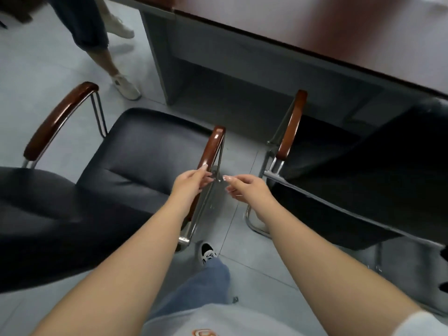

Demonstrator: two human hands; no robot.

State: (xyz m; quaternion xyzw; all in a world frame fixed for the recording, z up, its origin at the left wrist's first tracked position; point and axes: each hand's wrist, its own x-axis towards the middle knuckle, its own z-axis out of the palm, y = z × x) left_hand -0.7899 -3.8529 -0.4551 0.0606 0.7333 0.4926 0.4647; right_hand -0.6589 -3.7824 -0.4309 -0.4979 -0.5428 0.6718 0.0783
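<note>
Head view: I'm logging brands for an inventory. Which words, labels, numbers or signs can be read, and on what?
None can be read.
Orange mark on the grey shirt: cut off by the frame edge, blurred, unreadable.
Chair armrest, desk and shoe: no lettering visible.

The black padded steel-frame armchair point(145, 151) stands at near left, a second black steel-frame chair point(339, 180) right of it, the reddish-brown wooden tabletop point(339, 32) far behind both.
</note>
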